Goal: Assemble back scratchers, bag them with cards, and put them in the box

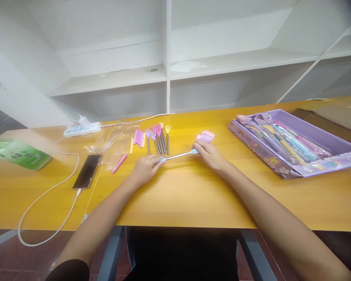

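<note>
I hold a thin telescopic metal rod (178, 156) with light blue ends stretched between both hands over the yellow table (193, 203). My left hand (146, 168) is closed on its left blue end. My right hand (209, 154) pinches the right blue end. Just behind my hands lie several small back scratchers (159, 136) with coloured claw heads and dark handles. Pink, purple and yellow sleeves (139, 138) lie beside them. A small pink card stack (205, 136) rests by my right hand.
A purple display box (333, 142) holding packaged items sits at the right. Clear plastic bags (111, 142), a loose pink stick (119, 163), a phone (87, 171) on a white cable, a power strip (82, 128) and a green packet (17, 154) lie at the left. White shelving stands behind.
</note>
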`<act>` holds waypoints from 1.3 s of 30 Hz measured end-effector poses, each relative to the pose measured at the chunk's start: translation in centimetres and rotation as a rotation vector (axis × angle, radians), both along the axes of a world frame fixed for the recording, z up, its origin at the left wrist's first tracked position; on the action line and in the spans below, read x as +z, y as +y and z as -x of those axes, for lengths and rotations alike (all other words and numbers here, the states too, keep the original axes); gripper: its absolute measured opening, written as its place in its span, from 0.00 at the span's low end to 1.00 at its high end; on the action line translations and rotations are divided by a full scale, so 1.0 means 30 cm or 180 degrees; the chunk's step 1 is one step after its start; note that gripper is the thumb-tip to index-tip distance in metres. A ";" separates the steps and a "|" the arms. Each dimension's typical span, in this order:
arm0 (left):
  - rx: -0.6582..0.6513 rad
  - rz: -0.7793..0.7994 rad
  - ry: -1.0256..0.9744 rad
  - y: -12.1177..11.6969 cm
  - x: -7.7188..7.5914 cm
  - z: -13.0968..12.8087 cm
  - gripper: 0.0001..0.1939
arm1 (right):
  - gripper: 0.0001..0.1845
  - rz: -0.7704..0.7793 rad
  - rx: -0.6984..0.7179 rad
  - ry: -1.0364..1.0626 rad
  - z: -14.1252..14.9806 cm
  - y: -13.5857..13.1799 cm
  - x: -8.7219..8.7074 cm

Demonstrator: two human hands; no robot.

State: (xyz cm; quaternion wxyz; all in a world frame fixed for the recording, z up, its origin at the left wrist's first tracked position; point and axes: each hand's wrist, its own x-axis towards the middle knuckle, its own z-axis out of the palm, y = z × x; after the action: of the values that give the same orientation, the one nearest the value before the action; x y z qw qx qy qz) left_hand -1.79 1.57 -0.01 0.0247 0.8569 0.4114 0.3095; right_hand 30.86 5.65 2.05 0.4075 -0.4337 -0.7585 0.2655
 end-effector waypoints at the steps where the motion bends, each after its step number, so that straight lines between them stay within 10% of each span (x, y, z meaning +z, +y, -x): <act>1: -0.0048 -0.0111 0.0041 0.000 -0.002 0.001 0.19 | 0.31 -0.0046 -0.0024 -0.0024 0.009 -0.003 -0.005; 24: -0.0204 -0.1353 0.0011 -0.093 -0.008 -0.076 0.11 | 0.34 0.0312 -0.0077 0.0450 0.201 -0.195 0.005; 39: -0.0138 0.0310 0.0782 -0.058 -0.005 -0.090 0.17 | 0.16 -0.0789 0.0246 -0.1739 0.160 -0.142 -0.027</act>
State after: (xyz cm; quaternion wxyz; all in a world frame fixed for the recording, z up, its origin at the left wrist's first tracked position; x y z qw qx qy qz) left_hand 0.90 -0.16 -0.17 0.0224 0.8949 0.4073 0.1813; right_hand 26.06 1.40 1.23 0.2278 -0.4069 -0.8826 0.0598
